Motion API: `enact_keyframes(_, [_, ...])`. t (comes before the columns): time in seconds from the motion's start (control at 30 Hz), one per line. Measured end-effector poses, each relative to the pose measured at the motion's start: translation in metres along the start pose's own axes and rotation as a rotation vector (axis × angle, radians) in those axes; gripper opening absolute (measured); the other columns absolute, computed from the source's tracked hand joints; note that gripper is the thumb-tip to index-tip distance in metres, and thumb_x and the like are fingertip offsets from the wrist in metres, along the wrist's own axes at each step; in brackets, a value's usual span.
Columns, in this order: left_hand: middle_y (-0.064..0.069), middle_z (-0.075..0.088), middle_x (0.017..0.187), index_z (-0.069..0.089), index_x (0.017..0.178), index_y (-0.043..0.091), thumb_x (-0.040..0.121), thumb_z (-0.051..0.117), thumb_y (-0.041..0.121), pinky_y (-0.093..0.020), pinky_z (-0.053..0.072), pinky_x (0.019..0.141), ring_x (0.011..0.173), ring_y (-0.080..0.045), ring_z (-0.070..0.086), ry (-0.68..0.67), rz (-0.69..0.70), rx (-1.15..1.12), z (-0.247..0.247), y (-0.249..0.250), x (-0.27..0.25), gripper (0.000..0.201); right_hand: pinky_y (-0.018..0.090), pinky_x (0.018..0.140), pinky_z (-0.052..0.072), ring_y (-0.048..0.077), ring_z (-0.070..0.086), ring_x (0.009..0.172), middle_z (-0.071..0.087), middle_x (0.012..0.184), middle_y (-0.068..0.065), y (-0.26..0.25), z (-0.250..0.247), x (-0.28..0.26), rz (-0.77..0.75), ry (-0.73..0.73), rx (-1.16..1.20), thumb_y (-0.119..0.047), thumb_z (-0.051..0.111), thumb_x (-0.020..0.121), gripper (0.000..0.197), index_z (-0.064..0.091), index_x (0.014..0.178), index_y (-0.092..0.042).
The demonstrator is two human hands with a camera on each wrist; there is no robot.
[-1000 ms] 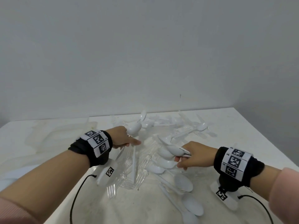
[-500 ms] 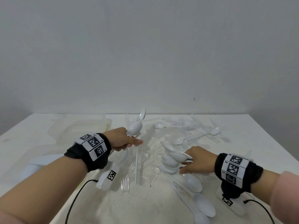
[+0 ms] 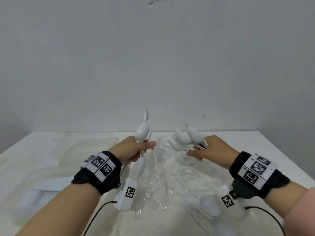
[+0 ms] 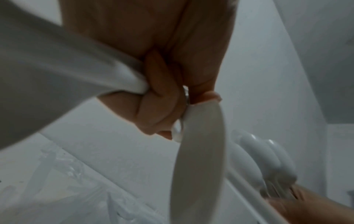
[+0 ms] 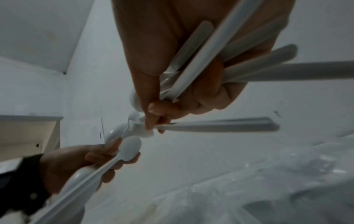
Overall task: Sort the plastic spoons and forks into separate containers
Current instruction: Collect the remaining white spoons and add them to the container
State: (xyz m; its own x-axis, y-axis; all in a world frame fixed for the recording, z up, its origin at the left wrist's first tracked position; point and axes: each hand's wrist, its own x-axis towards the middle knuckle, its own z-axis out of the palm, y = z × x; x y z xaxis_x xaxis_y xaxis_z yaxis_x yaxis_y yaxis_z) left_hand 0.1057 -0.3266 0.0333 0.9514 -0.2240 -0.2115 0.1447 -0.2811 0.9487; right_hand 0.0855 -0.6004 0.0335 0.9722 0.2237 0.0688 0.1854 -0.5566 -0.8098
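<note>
My left hand [image 3: 136, 149] grips a bunch of white plastic spoons [image 3: 142, 132], bowls sticking up and one bowl [image 3: 141, 166] hanging below the fist. My right hand [image 3: 202, 149] grips another bunch of white spoons [image 3: 192, 136], bowls fanned up and to the left. Both hands are lifted above the table. The right wrist view shows several spoon handles [image 5: 193, 72] crossing that palm, and the left hand [image 5: 80, 163] with its spoons. Clear plastic forks [image 3: 150, 193] lie in a heap on the table between the hands. Loose white spoons [image 3: 208, 205] lie under my right wrist.
Translucent plastic containers [image 3: 81, 147] and lids [image 3: 42, 189] sit at the left of the white table [image 3: 265, 150]. A grey wall stands behind the table's far edge. Black cables trail from both wrist cameras.
Both hands have risen off the table with their spoon bunches. The right hand's spoons lifted clear of the pile. The head view tilted up toward the wall.
</note>
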Motion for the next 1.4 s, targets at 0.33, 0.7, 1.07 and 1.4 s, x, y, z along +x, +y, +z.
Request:
enact_keyframes(0.33, [0.004, 0.035, 0.053, 0.061, 0.078, 0.015, 0.087, 0.066, 0.031, -0.017, 0.019, 0.042, 0.047, -0.007, 0.025, 0.043, 0.193, -0.279, -0.005, -0.001, -0.003, 0.019, 0.02, 0.043, 0.028, 0.006, 0.037, 0.04, 0.049, 0.048, -0.007, -0.052, 0.047, 0.021, 0.148, 0.001, 0.297, -0.021, 0.077, 0.079, 0.029, 0.057, 0.06, -0.013])
enact_keyframes(0.7, [0.006, 0.034, 0.048, 0.058, 0.083, 0.013, 0.076, 0.068, 0.032, -0.017, 0.019, 0.041, 0.042, -0.004, 0.028, 0.03, 0.226, -0.471, -0.005, -0.03, -0.019, 0.023, 0.018, 0.042, 0.032, 0.006, 0.04, 0.04, 0.05, 0.051, -0.002, -0.063, 0.093, 0.019, 0.19, -0.011, 0.406, -0.023, 0.078, 0.078, 0.025, 0.06, 0.069, -0.009])
enact_keyframes(1.07, [0.006, 0.034, 0.046, 0.059, 0.054, 0.024, 0.091, 0.063, 0.024, -0.019, 0.021, 0.043, 0.042, -0.006, 0.026, 0.047, 0.231, -0.597, -0.008, -0.038, -0.018, 0.037, 0.016, 0.042, 0.033, 0.006, 0.04, 0.041, 0.048, 0.051, -0.001, -0.071, 0.119, 0.018, 0.207, 0.072, 0.467, -0.022, 0.078, 0.078, 0.025, 0.059, 0.071, -0.007])
enact_keyframes(1.4, [0.004, 0.035, 0.05, 0.062, 0.077, 0.02, 0.083, 0.069, 0.031, -0.02, 0.019, 0.043, 0.044, -0.007, 0.025, 0.038, 0.226, -0.509, -0.008, -0.034, -0.02, 0.015, 0.018, 0.041, 0.033, 0.009, 0.04, 0.043, 0.05, 0.053, 0.001, -0.064, 0.114, 0.018, 0.25, 0.014, 0.523, -0.02, 0.08, 0.076, 0.023, 0.066, 0.082, -0.003])
